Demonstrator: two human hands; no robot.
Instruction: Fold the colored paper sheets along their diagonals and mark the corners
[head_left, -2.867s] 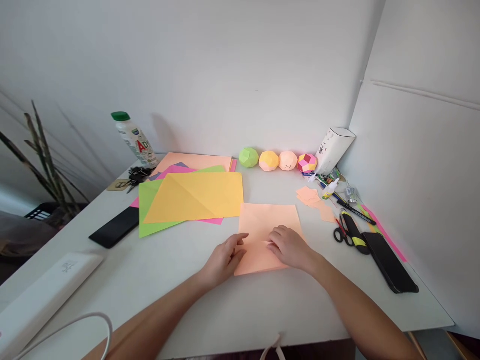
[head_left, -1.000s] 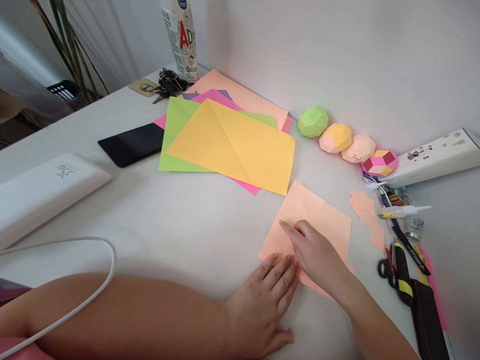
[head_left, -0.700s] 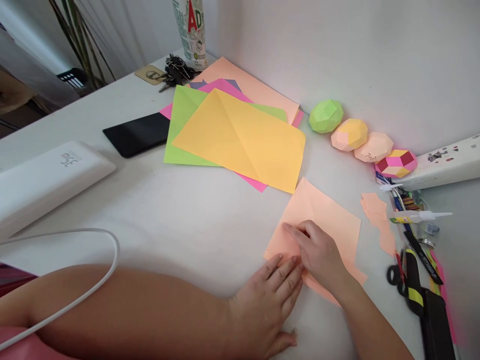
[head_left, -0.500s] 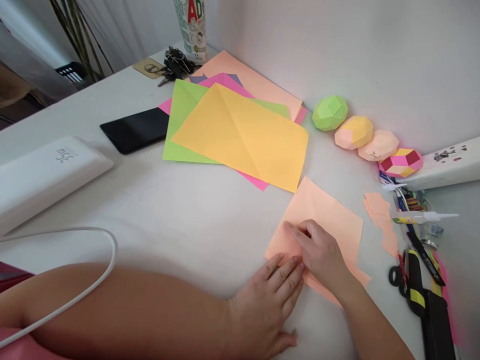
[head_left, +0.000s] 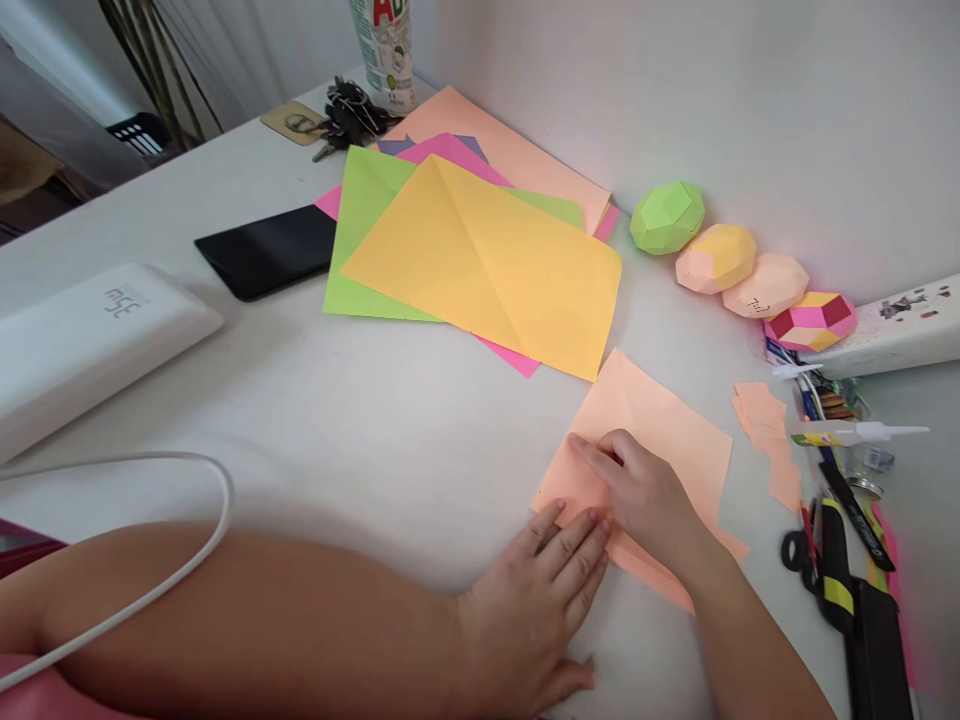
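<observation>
A folded sheet of peach paper [head_left: 675,430] lies on the white table, with a crease showing and its lower edge doubled over. My left hand [head_left: 544,590] rests flat with fingers spread, their tips on the paper's lower left edge. Against the same sheet, my right hand [head_left: 649,495] is mostly closed. One of its digits points to the upper left and presses near the left edge, while the rest curl under. What lies beneath those curled fingers is hidden. Torn or cut peach scraps [head_left: 765,430] lie to the right.
Above lie yellow [head_left: 480,260] and green sheets [head_left: 360,240], a black phone [head_left: 266,252] and keys [head_left: 351,115]. A white power bank [head_left: 105,345] with a cable [head_left: 217,500] sits left. Several faceted paper shapes [head_left: 667,218] line the wall. Scissors [head_left: 802,555] and a cutter [head_left: 832,570] are right.
The camera view has shifted slightly. Both hands keep nearly the same place on the peach paper, and no other movement of things shows.
</observation>
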